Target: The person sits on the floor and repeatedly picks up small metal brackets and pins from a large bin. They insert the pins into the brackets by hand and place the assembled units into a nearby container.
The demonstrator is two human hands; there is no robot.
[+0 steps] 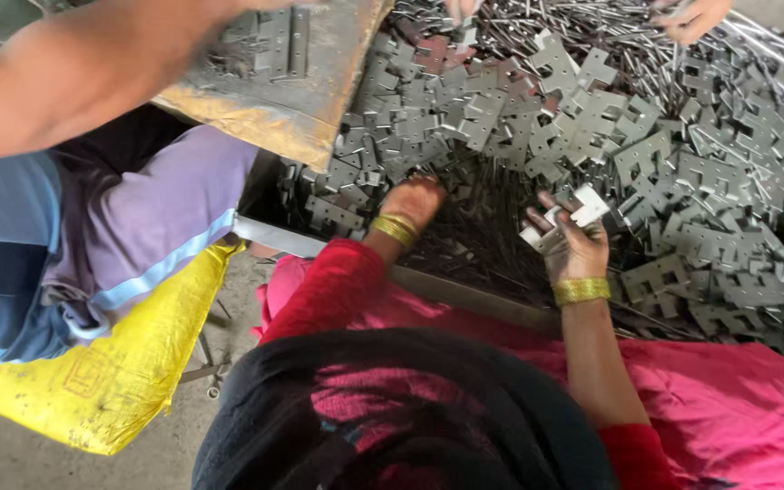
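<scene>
Sorting at frame centre, our right hand (572,243) clasps flat grey metal hinge plates (566,218); our left hand (416,201) digs into thin steel pins (478,227), grip hidden. Next likely needs a pin picked.

— What lies left of the work tray?
— A yellow woven sack (111,381) on the grey concrete floor (11,449), with a purple cloth with a pale blue stripe (151,222) draped above it.

— And at the top?
— A worn wooden board (306,86) tilted over the tray's corner; a co-worker's bare forearm (74,73) crosses the upper left, another person's fingers (696,18) at top right.
</scene>
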